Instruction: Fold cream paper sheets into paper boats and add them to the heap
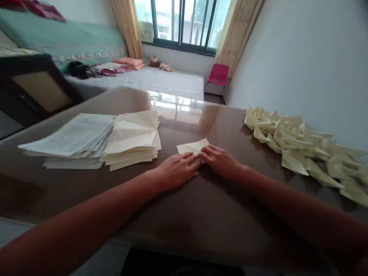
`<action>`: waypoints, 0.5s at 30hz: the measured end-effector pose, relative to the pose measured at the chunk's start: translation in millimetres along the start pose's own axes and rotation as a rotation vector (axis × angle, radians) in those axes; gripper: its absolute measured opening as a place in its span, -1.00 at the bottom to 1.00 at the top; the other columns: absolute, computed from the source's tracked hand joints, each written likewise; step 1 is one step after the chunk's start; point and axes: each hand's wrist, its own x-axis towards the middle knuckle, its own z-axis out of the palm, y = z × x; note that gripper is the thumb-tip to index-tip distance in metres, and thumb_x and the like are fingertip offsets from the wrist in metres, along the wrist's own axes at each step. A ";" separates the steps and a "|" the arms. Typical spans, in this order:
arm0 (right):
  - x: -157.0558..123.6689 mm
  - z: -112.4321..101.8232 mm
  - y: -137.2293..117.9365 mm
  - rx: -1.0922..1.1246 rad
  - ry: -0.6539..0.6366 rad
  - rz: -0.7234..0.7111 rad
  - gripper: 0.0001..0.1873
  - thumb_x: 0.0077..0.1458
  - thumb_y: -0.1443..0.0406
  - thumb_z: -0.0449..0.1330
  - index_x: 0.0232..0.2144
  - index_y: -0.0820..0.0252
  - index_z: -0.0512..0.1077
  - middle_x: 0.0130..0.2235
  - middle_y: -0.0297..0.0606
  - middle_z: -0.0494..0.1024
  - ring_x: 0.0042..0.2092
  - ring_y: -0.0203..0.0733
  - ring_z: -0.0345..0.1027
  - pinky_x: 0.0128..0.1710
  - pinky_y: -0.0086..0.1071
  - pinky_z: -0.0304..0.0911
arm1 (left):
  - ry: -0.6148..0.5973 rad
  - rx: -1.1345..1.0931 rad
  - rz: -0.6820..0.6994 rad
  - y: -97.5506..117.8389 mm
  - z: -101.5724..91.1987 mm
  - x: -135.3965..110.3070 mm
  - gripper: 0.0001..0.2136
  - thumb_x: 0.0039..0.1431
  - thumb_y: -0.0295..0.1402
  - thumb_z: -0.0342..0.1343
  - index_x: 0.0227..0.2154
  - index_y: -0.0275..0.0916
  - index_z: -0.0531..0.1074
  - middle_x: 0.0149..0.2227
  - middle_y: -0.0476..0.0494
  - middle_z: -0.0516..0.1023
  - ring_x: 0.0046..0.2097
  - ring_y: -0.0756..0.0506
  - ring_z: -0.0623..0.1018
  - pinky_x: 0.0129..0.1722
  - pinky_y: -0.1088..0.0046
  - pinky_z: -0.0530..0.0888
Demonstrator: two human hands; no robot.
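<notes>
A small folded sheet of cream paper (193, 147) lies on the brown table in front of me, its far part showing a crease and pointed corners. My left hand (181, 168) presses on its near left side, fingers together. On the near right side my right hand (217, 160) grips the paper with bent fingers. The fingertips of both hands meet over the near edge and hide it. To the left is a stack of cream paper (130, 140), its top sheet creased. At the right lies a large pile of folded paper pieces (299, 142) with pointed ends.
Beside the cream stack is a pile of printed sheets (77, 134). The glossy table (184, 218) reflects the window (182, 23). Beyond it are a bed (172, 82) and a pink chair (219, 74). A dark cabinet (40, 90) stands at the left, a white wall (301, 57) at the right.
</notes>
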 end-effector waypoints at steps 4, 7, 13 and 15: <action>-12.6 -12.6 -1.2 -0.081 -0.100 -0.143 -0.77 0.17 0.42 0.08 -0.13 0.37 0.43 -0.17 -0.05 0.47 -0.12 -0.07 0.30 -0.11 -0.29 0.23 | -0.010 -0.004 0.002 -0.5 -1.2 3.9 -0.66 0.34 -0.27 -0.14 0.07 -0.26 0.31 0.09 -0.21 0.41 0.15 -0.16 0.35 0.13 0.32 0.33; -25.9 -20.4 -7.4 -0.196 -0.145 -0.166 -0.68 0.16 0.47 0.04 -0.05 0.47 0.40 -0.15 0.03 0.47 -0.13 -0.02 0.31 -0.15 -0.25 0.23 | -0.034 0.006 -0.014 -1.5 -5.3 4.5 -0.71 0.33 -0.28 -0.12 0.00 -0.23 0.37 0.02 -0.22 0.45 0.10 -0.15 0.40 0.03 0.34 0.40; -28.4 -33.0 -25.2 -0.225 -0.221 -0.002 -0.71 0.16 0.47 0.01 -0.15 0.42 0.48 -0.20 0.06 0.51 -0.19 0.00 0.33 -0.30 -0.23 0.15 | -0.143 0.039 -0.069 -2.7 -17.4 3.4 -0.79 0.29 -0.36 -0.04 -0.16 -0.29 0.46 -0.16 -0.23 0.53 -0.06 -0.15 0.50 -0.19 0.39 0.48; -21.8 -35.7 -28.9 -0.214 -0.251 0.059 -0.74 0.14 0.48 0.02 -0.26 0.39 0.51 -0.27 0.05 0.52 -0.23 -0.01 0.34 -0.33 -0.23 0.10 | -0.160 0.065 -0.098 -0.8 -18.4 3.5 -0.82 0.27 -0.44 -0.03 -0.20 -0.34 0.47 -0.21 -0.26 0.54 -0.10 -0.14 0.52 -0.21 0.41 0.47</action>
